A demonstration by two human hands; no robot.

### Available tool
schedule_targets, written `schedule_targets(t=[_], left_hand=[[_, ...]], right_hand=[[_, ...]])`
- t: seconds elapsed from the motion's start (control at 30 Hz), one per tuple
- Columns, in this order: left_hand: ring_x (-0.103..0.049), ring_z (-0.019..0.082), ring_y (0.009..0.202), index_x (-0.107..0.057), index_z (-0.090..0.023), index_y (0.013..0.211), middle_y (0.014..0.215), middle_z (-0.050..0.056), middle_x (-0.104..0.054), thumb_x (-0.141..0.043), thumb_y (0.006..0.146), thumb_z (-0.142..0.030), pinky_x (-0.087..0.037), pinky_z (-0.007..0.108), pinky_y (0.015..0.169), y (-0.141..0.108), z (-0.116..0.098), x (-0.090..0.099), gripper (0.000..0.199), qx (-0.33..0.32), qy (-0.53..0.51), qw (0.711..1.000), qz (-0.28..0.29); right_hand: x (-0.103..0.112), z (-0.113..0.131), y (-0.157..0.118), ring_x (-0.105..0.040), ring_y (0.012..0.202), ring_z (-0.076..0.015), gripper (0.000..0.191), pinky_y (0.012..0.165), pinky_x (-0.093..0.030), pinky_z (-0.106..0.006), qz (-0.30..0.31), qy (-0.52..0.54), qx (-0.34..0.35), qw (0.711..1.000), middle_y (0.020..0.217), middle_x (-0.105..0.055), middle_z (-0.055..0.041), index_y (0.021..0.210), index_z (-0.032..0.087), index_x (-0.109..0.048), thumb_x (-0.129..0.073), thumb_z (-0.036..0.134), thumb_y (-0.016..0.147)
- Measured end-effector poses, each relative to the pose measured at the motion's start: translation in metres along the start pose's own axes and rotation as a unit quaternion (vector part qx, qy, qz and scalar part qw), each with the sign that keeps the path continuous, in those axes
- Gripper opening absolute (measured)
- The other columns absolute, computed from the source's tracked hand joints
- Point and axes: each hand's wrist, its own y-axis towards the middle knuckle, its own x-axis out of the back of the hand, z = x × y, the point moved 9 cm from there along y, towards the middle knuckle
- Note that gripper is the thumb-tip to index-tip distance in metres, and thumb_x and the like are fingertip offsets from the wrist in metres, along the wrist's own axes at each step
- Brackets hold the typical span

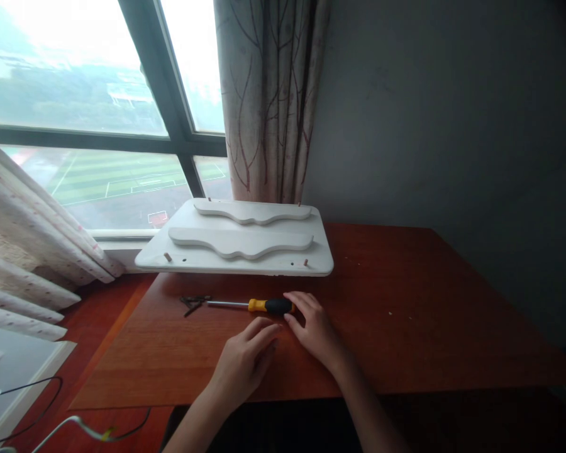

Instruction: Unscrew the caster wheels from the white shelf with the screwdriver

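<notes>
A screwdriver (264, 306) with a yellow and black handle lies on the wooden table, its metal shaft pointing left. The thumb and fingers of my right hand (317, 324) close around the butt of its handle. Just in front of the handle is my left hand (246, 355), its fingers curled together above the table. Whatever is inside those fingers, if anything, is hidden. Several dark screws (193, 304) lie in a small pile by the screwdriver's tip. Behind them is a white board (236, 265) with short wooden dowels standing up near its corners.
Two white wavy-edged strips (245, 242) rest on the board, which overhangs the table's left edge. The brown table (434, 340) carries tiny pale crumbs on its right side. A window (122, 151), a curtain (268, 100) and a grey wall stand behind. Cables (82, 428) hang at lower left.
</notes>
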Motion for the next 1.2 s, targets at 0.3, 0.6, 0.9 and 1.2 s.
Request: schedule_targets(t=[0.3, 0.6, 0.9, 1.2], left_hand=[[-0.057, 0.014, 0.065, -0.059, -0.019, 0.082, 0.073, 0.003, -0.061, -0.042, 0.1, -0.03, -0.041, 0.024, 0.063, 0.014, -0.002, -0.027, 0.027, 0.076, -0.032, 0.997, 0.008], [-0.056, 0.015, 0.062, -0.043, -0.02, 0.072, 0.068, 0.002, -0.06, -0.038, 0.1, -0.028, -0.032, 0.027, 0.059, 0.013, 0.0, -0.042, 0.03, 0.082, 0.015, 0.995, 0.059], [-0.052, 0.013, 0.056, -0.037, -0.02, 0.063, 0.06, 0.001, -0.056, -0.044, 0.093, -0.026, -0.029, 0.026, 0.056, 0.014, 0.004, -0.042, 0.031, 0.089, 0.035, 0.994, 0.051], [-0.052, 0.013, 0.055, -0.043, -0.019, 0.064, 0.061, 0.002, -0.058, -0.045, 0.093, -0.026, -0.03, 0.025, 0.056, 0.013, 0.006, -0.042, 0.03, 0.088, 0.024, 0.995, 0.048]], right_hand=[[0.031, -0.013, -0.045, -0.064, 0.077, -0.0171, 0.028, 0.071, -0.048, -0.027, -0.127, 0.058, -0.16, 0.977, 0.083, -0.069, -0.0056, 0.082, 0.02, -0.064, -0.046, 0.032, 0.099], [-0.002, 0.01, -0.054, -0.047, 0.057, -0.0109, 0.037, 0.059, -0.029, -0.027, 0.008, -0.044, -0.084, 0.995, 0.059, -0.052, 0.0006, 0.059, 0.02, -0.037, -0.043, 0.023, 0.096], [-0.001, 0.01, -0.052, -0.046, 0.055, -0.0106, 0.035, 0.057, -0.027, -0.027, 0.007, -0.051, -0.078, 0.996, 0.057, -0.052, 0.0011, 0.056, 0.02, -0.04, -0.045, 0.019, 0.092], [-0.003, 0.007, -0.053, -0.047, 0.056, -0.0107, 0.036, 0.057, -0.027, -0.028, 0.009, -0.057, -0.077, 0.995, 0.057, -0.052, 0.0014, 0.057, 0.02, -0.038, -0.045, 0.02, 0.092]])
